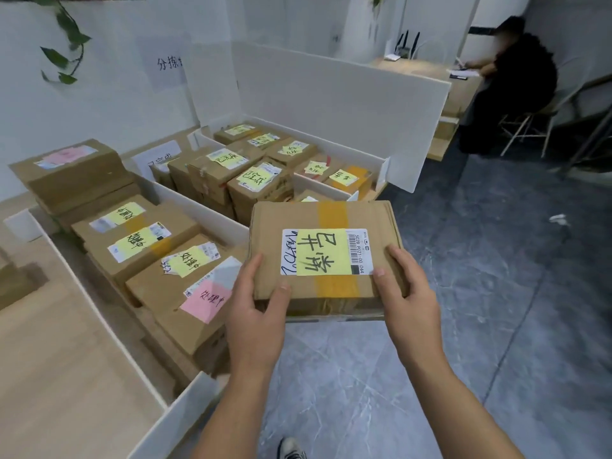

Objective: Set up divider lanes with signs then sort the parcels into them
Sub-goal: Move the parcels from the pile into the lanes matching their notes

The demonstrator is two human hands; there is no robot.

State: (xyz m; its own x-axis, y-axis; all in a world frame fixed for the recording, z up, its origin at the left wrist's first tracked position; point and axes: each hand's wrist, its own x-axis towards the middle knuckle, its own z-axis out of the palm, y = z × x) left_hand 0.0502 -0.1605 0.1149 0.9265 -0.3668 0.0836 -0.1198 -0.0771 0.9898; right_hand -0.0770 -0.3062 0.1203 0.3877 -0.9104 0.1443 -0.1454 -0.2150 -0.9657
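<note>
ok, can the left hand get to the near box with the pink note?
Probably not yet: the left hand grips the held box along with the right hand. The pink-note box lies just beside it, top uncovered.

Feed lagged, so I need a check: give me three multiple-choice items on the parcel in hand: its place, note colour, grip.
1. The parcel is: A on the far desk; B in the person's hands by the lanes; C atop the left stack.
2. Its note is: A pink; B yellow; C blue.
3. The grip: A one hand; B neither; C both hands.
Key: B, held before the lanes; B, yellow paper over the label; C, left hand and right hand curl round its near corners.
</note>
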